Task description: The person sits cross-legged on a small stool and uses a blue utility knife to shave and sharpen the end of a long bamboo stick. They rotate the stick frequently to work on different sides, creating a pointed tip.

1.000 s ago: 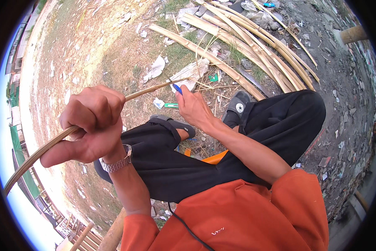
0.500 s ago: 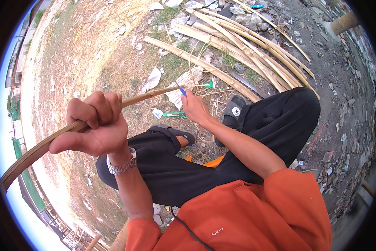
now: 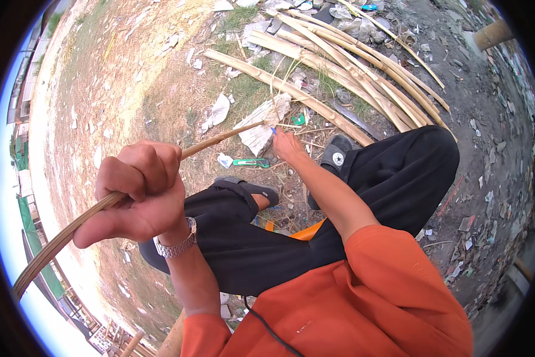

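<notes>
My left hand (image 3: 142, 196) is closed around a long, split bamboo strip (image 3: 214, 140), thumb pointing left along it. The strip runs from the lower left rim to its narrow tip beside a pale, weathered slab (image 3: 260, 132) on the ground. Close to that tip, my right hand (image 3: 288, 147) is closed on a small blue-handled tool (image 3: 273, 130). Fingers mostly cover the tool; its thin blade is hard to make out now. A green box cutter (image 3: 251, 163) lies on the ground, nearer to me than the slab.
Split bamboo lengths (image 3: 333, 68) lie piled at the far right, with one length (image 3: 285, 87) apart from them. A long grey blade (image 3: 352, 119) rests between. A green scrap (image 3: 299, 119) lies by the slab. Rubble covers the right side; dry grass spreads left.
The strip's outer part and my left hand have dropped a little. My right hand has moved slightly right and away from me, still holding the blue-handled tool near the strip's tip.
</notes>
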`<state>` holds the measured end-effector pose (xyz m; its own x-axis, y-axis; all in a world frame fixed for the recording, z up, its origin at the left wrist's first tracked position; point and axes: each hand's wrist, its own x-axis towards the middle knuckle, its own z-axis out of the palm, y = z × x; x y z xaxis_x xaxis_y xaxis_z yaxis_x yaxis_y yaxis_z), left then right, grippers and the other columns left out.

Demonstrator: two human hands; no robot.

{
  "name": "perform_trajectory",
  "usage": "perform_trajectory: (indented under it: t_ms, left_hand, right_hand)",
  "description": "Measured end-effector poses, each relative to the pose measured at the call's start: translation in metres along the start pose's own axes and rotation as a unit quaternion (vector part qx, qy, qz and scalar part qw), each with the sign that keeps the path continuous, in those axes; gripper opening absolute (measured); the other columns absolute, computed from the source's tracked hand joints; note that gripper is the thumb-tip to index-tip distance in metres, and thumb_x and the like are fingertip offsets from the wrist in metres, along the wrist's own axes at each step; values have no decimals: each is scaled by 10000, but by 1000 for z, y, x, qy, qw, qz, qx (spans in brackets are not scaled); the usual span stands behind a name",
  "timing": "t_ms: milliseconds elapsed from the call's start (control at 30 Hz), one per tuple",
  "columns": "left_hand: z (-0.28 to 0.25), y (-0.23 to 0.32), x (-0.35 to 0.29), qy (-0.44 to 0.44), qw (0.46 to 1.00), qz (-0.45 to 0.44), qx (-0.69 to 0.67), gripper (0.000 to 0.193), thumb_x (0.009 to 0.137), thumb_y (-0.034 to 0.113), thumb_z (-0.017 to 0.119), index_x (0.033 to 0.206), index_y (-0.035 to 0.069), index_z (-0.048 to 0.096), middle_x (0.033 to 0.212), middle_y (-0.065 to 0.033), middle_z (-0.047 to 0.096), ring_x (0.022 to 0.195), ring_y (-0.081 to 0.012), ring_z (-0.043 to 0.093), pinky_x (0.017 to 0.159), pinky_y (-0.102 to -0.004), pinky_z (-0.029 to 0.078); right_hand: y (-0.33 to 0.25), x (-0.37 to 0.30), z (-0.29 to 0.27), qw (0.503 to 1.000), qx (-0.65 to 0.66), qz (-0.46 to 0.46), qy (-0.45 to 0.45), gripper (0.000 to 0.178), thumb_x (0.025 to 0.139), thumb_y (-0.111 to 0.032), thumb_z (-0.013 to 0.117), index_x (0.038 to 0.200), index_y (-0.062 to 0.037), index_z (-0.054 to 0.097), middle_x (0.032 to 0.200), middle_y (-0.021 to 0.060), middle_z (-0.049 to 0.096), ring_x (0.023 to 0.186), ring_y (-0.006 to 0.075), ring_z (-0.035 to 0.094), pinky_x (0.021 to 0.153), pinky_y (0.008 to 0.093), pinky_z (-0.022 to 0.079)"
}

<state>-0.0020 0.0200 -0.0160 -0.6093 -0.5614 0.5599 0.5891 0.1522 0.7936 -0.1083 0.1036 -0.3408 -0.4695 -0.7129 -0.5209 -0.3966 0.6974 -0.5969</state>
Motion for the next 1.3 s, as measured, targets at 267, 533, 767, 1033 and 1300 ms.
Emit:
perform_trajectory:
  t_ms: [267,533,767,1033,1300]
  left_hand:
    - [3,-2,12,149,987,14,64,629,813,742,308,603,154,229,462,52,168,425,-56,84,400,-245,70]
    - [-2,2,15,239,964,26,112,623,825,734,288,591,163,202,486,61,138,446,-61,69,408,-245,65]
    - [-17,11,13,337,922,55,181,601,851,705,291,601,167,192,498,54,121,459,-68,74,426,-255,58]
    - [-24,10,11,353,919,62,164,590,862,688,297,606,165,204,509,56,125,464,-73,75,436,-251,70]
    - [-29,10,17,339,926,46,157,592,866,684,290,616,152,217,519,52,148,457,-69,85,423,-244,82]
  right_hand:
    - [19,27,33,997,0,-48,53,302,923,-294,412,955,-3,489,825,313,601,812,451,610,711,518,491]
    - [18,34,29,998,29,-39,38,339,927,-346,407,952,-16,481,791,262,617,730,434,613,678,546,460]
    - [37,-16,-25,981,-128,-143,2,346,893,-357,456,1054,-54,502,891,229,597,870,393,588,756,488,450]
    - [120,20,-64,894,-277,139,324,247,843,-179,506,1060,-64,535,1021,119,499,1042,271,476,894,428,348]
    - [185,24,-106,866,-294,385,125,320,938,-232,385,1220,-121,487,1253,131,460,1202,300,415,942,559,307]
